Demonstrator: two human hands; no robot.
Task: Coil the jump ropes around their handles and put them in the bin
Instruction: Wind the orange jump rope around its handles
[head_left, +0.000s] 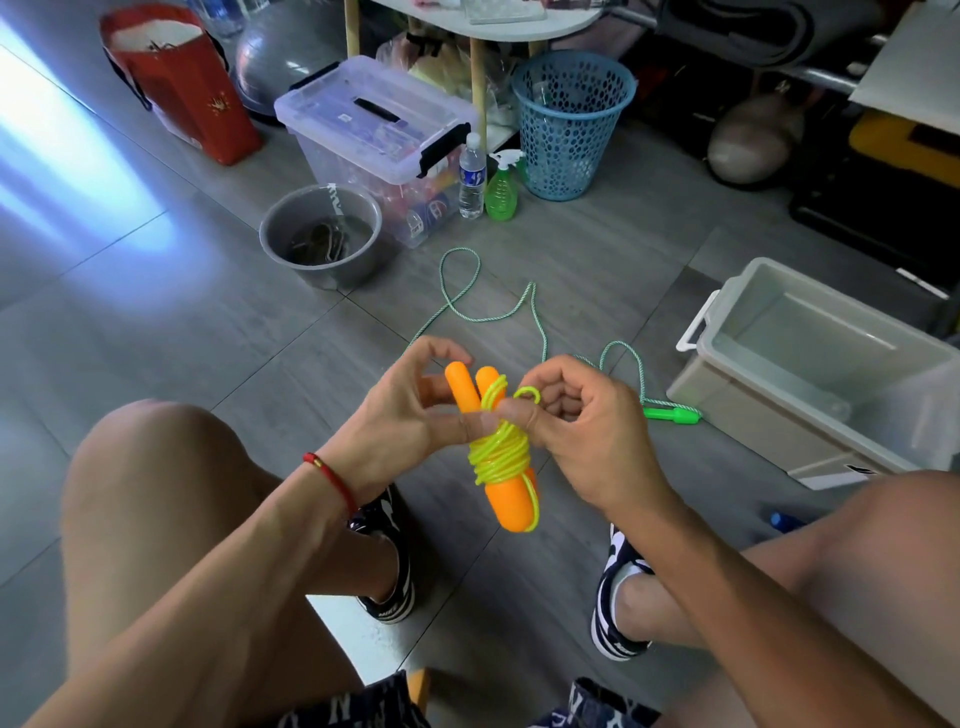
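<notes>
Two orange handles (506, 499) lie side by side in front of me, with a yellow-green rope (500, 451) coiled several times around their middle. My left hand (402, 415) grips the handles, its thumb pressed on the coil. My right hand (582, 421) pinches the last small loop of that rope beside the handles' upper ends. A second jump rope, green and white (485, 312), lies loose on the floor beyond my hands, and its green handle (672, 414) rests near the beige open bin (810, 364) at the right.
A grey bucket (322, 236), a lidded clear box (379, 130), a water bottle (471, 179), a green spray bottle (501, 189) and a blue mesh basket (571, 122) stand at the back. A red bag (179, 83) is far left. My knees and shoes frame the grey tiled floor.
</notes>
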